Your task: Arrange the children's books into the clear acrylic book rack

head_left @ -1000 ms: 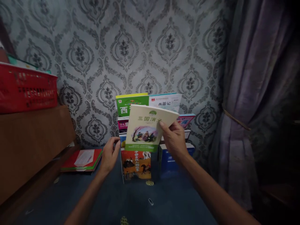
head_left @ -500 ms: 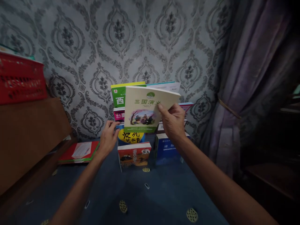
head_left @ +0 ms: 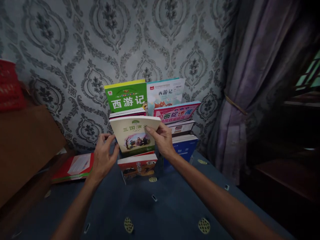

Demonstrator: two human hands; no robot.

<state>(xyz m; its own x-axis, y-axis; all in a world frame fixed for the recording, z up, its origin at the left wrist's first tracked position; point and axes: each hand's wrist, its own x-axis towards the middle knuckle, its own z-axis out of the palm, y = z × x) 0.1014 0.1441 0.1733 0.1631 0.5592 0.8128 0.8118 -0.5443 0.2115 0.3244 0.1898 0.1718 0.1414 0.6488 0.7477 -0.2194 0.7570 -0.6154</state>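
My right hand (head_left: 163,139) grips the right edge of a cream-and-green storybook (head_left: 132,136), thumb on its front cover. The book's lower edge sits behind the white top of a red-brown book (head_left: 138,169) in the front left row. Beside the cream book's left edge is my left hand (head_left: 103,155), its thumb and fingers apart; whether the fingertips touch a book I cannot tell. Behind stand a green book (head_left: 126,98), a pale blue-and-white book (head_left: 165,95) and a pink book (head_left: 176,113). A dark blue book (head_left: 183,151) stands at the front right.
A red folder or book pile (head_left: 75,165) lies at the left, next to a brown cardboard box (head_left: 27,146) with a red basket (head_left: 10,88) on top. Patterned wallpaper (head_left: 110,36) rises behind. A tied curtain (head_left: 240,100) hangs at the right. Dark blue patterned cloth (head_left: 142,213) covers the surface.
My right hand has lowered the cream book from in front of the upper books to behind the red-brown one. More of the rear covers shows. My left hand stays at the left side.
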